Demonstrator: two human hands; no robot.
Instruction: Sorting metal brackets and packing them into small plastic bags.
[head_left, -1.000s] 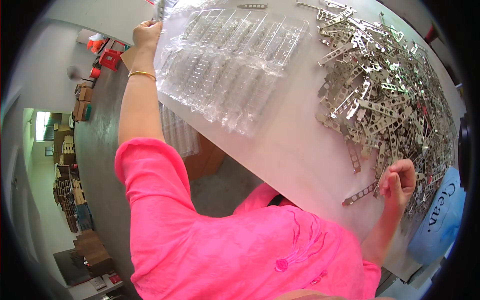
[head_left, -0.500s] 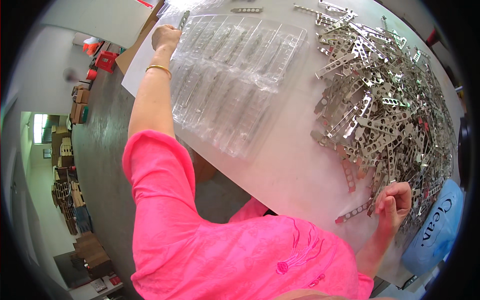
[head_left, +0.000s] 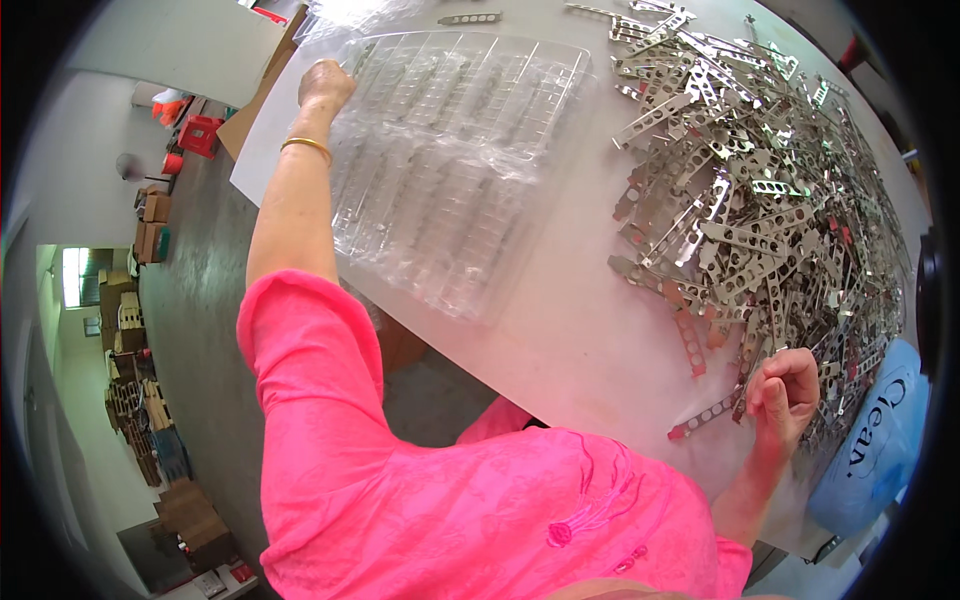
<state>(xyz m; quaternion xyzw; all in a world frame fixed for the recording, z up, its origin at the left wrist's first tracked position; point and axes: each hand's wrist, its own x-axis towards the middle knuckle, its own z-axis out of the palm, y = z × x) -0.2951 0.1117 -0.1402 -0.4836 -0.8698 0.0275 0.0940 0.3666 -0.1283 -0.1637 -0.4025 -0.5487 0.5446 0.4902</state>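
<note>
left hand (head_left: 325,82) on clear tray (head_left: 450,160), right hand (head_left: 787,392) pinching metal strip (head_left: 705,416).

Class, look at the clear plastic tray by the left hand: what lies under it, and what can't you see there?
Under the clear plastic tray lies the white table, showing through it. The left hand rests on the tray's far corner and hides that spot. Glare blurs whether the tray's slots hold anything.

Left hand (head_left: 326,82) outstretched — right hand (head_left: 786,392) curled (fisted).
</note>
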